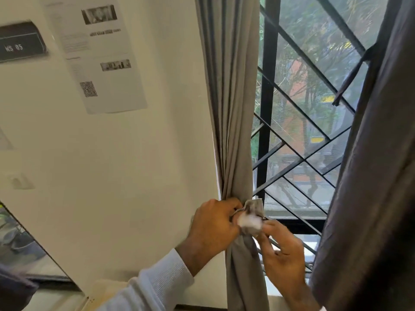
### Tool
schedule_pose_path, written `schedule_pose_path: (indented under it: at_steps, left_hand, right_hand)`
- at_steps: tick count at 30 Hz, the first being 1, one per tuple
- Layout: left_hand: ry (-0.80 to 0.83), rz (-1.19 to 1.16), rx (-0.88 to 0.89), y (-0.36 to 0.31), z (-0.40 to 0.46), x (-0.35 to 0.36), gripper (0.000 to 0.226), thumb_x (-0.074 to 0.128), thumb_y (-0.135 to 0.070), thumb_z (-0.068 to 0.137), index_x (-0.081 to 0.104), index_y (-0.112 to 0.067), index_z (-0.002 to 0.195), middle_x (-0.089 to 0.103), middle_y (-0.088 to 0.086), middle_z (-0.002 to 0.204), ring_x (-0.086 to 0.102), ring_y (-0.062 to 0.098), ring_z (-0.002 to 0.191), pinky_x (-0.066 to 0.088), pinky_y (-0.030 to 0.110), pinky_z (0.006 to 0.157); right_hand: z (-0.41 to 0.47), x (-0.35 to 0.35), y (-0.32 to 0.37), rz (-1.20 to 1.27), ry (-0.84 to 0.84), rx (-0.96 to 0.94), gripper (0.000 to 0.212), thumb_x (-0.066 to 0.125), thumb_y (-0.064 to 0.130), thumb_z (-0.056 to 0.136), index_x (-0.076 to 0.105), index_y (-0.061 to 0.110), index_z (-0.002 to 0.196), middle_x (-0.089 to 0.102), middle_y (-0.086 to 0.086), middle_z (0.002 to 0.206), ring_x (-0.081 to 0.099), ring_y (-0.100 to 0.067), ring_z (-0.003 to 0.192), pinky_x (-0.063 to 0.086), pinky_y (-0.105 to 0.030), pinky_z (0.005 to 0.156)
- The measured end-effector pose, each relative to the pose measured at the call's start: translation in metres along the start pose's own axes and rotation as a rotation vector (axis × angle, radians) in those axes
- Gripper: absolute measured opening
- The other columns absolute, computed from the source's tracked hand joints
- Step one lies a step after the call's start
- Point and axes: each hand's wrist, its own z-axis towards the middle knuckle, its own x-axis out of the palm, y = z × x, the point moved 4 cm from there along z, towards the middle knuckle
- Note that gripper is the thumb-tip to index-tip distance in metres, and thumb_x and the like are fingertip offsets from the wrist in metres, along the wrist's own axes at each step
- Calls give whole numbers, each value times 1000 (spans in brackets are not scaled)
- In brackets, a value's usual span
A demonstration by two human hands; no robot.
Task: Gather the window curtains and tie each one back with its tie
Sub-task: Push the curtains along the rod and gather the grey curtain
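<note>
Both hands up close at the gathered grey curtain [233, 131]. Left hand [213, 223] curled around the bunched fabric, fingers on the tie [252, 215]. Right hand [283, 250] just beside it, thumb and forefinger pinching the tie's lower end, other fingers loose. Tie wraps the bundle between the two hands. Right of the hands: dark curtain [370, 176]. Beyond: window grille [292, 162]. Left: wall with printed sheet [98, 52].
</note>
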Motion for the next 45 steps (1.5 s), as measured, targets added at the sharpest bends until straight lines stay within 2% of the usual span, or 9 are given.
schedule_pose_path:
  at_steps: [4, 8, 11, 17, 22, 27, 35, 40, 45]
  left_hand:
    - [98, -63, -48, -3, 8, -1, 19, 68, -47, 101, 75, -30, 97, 61, -15, 69, 59, 9, 65, 37, 14, 60]
    - [246, -44, 74, 2, 13, -4, 9, 74, -38, 94, 74, -30, 97, 62, -16, 69, 61, 9, 65, 42, 22, 61]
    - [325, -62, 125, 0, 10, -5, 6, 69, -27, 99, 73, -31, 102, 55, -30, 68, 58, -1, 66, 36, 9, 64]
    - [385, -150, 206, 4, 2, -4, 16, 69, -27, 100, 70, -26, 116, 62, -19, 97, 58, 5, 87, 45, 15, 78]
    - [135, 1, 223, -1, -15, -7, 30, 72, -27, 96, 57, -31, 122, 50, -23, 75, 47, 1, 66, 34, 7, 62]
    - [-36, 232, 493, -12, -34, -2, 49, 48, -35, 113, 51, -22, 160, 68, -5, 99, 56, 9, 78, 48, 20, 72]
    - [-47, 418, 568, -16, -36, -13, 27, 58, -33, 105, 75, -18, 121, 66, 3, 117, 56, 19, 100, 50, 33, 79]
    - [135, -46, 243, -11, -29, -16, 25, 59, -27, 104, 71, -26, 127, 69, -7, 113, 60, 8, 103, 47, 19, 91]
    - [397, -518, -61, -9, -24, -11, 34, 74, -9, 99, 59, -14, 129, 74, 13, 94, 73, 26, 89, 62, 50, 87]
  right_hand:
    - [0, -3, 11, -164, 35, -247, 19, 67, -4, 90, 80, 8, 98, 72, 2, 100, 70, -12, 89, 57, -28, 72]
    - [5, 2, 8, 173, -59, 306, 53, 75, -3, 94, 63, 38, 125, 72, 5, 86, 75, -20, 84, 64, -37, 74]
    - [15, 4, 2, 364, 34, 477, 63, 74, -6, 93, 60, 32, 141, 71, -9, 80, 74, -19, 78, 63, -29, 77]
    - [22, 1, -2, 259, 176, 471, 18, 80, 15, 93, 77, 33, 93, 66, -11, 75, 57, -16, 65, 57, -33, 64]
    - [16, 4, 0, 210, 112, 442, 22, 74, 36, 93, 68, 18, 80, 60, -11, 79, 56, -26, 68, 51, -39, 62]
    - [22, 6, 5, 240, 116, 486, 27, 78, 26, 92, 68, 13, 71, 59, -16, 66, 51, -16, 58, 48, -36, 58]
    - [31, -11, 18, 150, 239, 164, 9, 83, 17, 90, 75, 20, 88, 72, -5, 83, 68, -29, 76, 59, -54, 68]
    - [40, -8, 21, 258, 248, 147, 4, 76, 8, 94, 74, 11, 95, 74, -10, 87, 73, -34, 80, 61, -62, 72]
    - [41, -12, 23, 198, 191, 179, 7, 78, 21, 90, 74, 15, 90, 73, -5, 78, 72, -25, 71, 63, -49, 66]
